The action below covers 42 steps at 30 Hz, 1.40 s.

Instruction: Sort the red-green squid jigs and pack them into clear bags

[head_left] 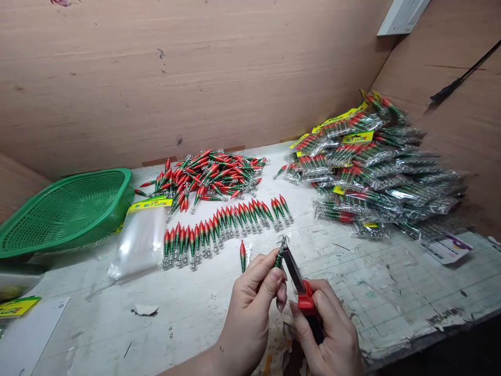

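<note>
My left hand (256,300) pinches a squid jig (278,258) between thumb and fingers, its crown of hooks pointing up. My right hand (331,326) is closed around a hand tool (305,297) with a long dark metal front and a red and black grip; its exact kind is unclear. The tool's tip is right beside the jig's hooks, and whether it touches them I cannot tell. Just beyond my left hand lies a single red and green jig (242,255), partly hidden. Behind it, more jigs are lined up side by side in a slanting row (213,230).
A heap of loose jigs (207,175) lies near the back wall. Bagged jigs with yellow headers (371,172) are piled at right. Clear plastic bags (143,235) and a green basket (117,196) stand left. A torn scrap (145,310) is on the worn tabletop.
</note>
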### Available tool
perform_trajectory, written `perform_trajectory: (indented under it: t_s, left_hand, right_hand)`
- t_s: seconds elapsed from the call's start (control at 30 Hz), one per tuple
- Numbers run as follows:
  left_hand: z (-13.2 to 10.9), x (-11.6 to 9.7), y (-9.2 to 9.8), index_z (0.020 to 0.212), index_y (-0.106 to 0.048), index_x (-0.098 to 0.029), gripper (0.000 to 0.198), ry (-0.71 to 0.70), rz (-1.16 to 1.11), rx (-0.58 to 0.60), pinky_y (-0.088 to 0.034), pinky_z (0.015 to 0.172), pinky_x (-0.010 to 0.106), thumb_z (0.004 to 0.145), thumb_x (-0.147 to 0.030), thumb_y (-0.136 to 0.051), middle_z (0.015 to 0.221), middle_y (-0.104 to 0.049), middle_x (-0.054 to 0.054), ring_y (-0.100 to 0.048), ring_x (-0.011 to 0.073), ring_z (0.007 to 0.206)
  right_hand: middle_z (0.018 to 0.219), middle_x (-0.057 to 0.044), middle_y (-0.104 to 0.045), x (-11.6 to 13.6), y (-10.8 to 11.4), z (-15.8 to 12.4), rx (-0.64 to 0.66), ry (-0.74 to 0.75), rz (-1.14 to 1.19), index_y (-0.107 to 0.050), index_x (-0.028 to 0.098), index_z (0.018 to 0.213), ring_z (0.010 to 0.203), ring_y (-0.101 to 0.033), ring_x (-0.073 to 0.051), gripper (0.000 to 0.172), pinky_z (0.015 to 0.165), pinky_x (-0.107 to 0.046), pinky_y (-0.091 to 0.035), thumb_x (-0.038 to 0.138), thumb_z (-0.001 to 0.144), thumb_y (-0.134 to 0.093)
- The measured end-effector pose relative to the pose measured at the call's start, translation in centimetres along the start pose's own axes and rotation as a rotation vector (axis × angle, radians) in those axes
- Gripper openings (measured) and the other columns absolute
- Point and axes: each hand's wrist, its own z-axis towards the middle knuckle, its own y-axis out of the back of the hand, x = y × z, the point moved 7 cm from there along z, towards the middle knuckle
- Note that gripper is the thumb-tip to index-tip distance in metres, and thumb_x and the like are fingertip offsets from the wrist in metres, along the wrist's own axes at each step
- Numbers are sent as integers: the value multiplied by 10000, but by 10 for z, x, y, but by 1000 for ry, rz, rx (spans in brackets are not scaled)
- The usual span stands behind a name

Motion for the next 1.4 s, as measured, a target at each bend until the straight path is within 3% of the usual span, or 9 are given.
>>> perform_trajectory:
  t_s: [0.3, 0.5, 0.73, 0.83, 0.97, 1.13, 1.4]
  left_hand:
    - [-1, -9, -11, 1164, -673, -235, 298, 54, -209, 68, -356, 587, 233, 888, -310, -588, 693, -478, -18, -399, 66, 584]
    - [-1, -17, -9, 1112, -702, -255, 276, -6, -127, 31, -420, 638, 232, 848, -308, -642, 800, -522, 0, -478, 67, 625]
    - [1, -21, -6, 1034, -713, -246, 226, -49, -59, -43, -453, 660, 231, 811, -264, -678, 831, -557, -4, -509, 75, 639]
    - [3, -14, -4, 1034, -692, -229, 224, -4, -113, -40, -443, 685, 230, 814, -271, -677, 768, -575, -12, -517, 81, 653]
    - [5, -4, -4, 1076, -670, -219, 255, 72, -190, -3, -407, 682, 227, 836, -304, -658, 678, -566, -24, -490, 76, 633]
    - [8, -3, -2, 1098, -685, -207, 298, 90, -207, -13, -351, 623, 231, 825, -323, -669, 727, -569, -11, -445, 67, 609]
    - [9, -1, -8, 1071, -711, -182, 318, 117, -286, -4, -299, 536, 222, 792, -334, -694, 690, -505, -17, -391, 54, 553]
  right_hand:
    - [838, -59, -542, 0, -6, -4, -40, -58, 107, -506, 193, 841, 786, -581, -174, 74, 662, -278, -520, 131, 880, -494]
    - [869, -62, -570, 2, -1, -6, -110, -127, 115, -516, 201, 791, 794, -604, -173, 99, 693, -274, -528, 200, 889, -526]
    - [848, -72, -568, 3, 3, -3, -67, -70, 76, -549, 202, 869, 768, -598, -176, 59, 637, -261, -520, 152, 884, -521]
    - [810, -57, -571, 4, 2, 1, -8, -53, 93, -560, 200, 850, 731, -589, -169, 53, 635, -259, -514, 166, 879, -531]
    - [717, -28, -552, -7, -3, -1, 35, -292, 327, -553, 208, 759, 670, -561, -158, 189, 576, -245, -480, 330, 900, -524]
    - [596, 5, -475, -17, -18, -13, 140, -582, 729, -516, 194, 681, 525, -476, -121, 340, 464, -219, -409, 479, 865, -541]
    - [575, 13, -496, -27, -25, -17, 138, -690, 821, -568, 180, 768, 503, -449, -107, 337, 478, -224, -407, 508, 847, -576]
